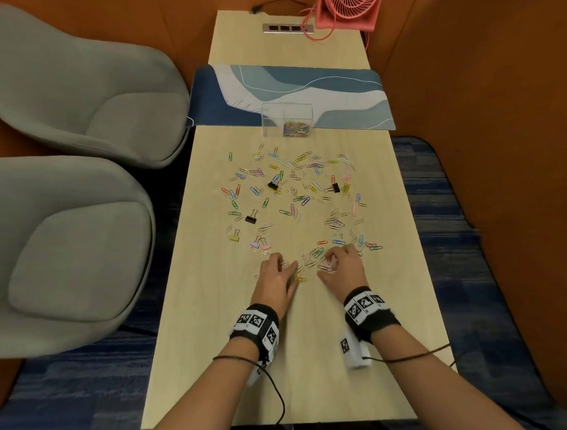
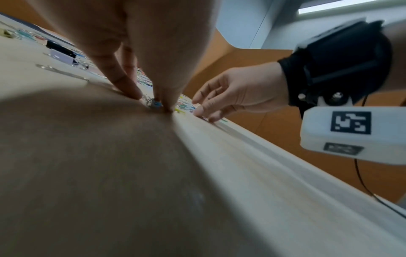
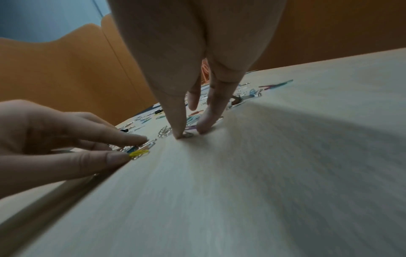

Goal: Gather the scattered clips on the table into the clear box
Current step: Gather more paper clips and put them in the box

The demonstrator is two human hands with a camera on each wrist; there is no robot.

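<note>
Many coloured paper clips (image 1: 303, 182) and a few binder clips (image 1: 251, 219) lie scattered across the middle of the wooden table (image 1: 281, 359). The clear box (image 1: 287, 119) stands beyond them at the mat's near edge, with a small heap of clips in its right half. Both hands work at the near edge of the scatter. My left hand (image 1: 289, 269) pinches a small bunch of clips against the table, among them a yellow clip (image 3: 139, 153). My right hand (image 1: 328, 261) has thumb and fingertips (image 3: 204, 128) pressed down around a clip (image 3: 188, 134).
A blue and white desk mat (image 1: 352, 93) lies across the table behind the box. A pink fan (image 1: 345, 6) and a socket strip (image 1: 287, 28) sit at the far end. Two grey chairs (image 1: 78, 93) stand to the left. Bare tabletop stretches under my wrists.
</note>
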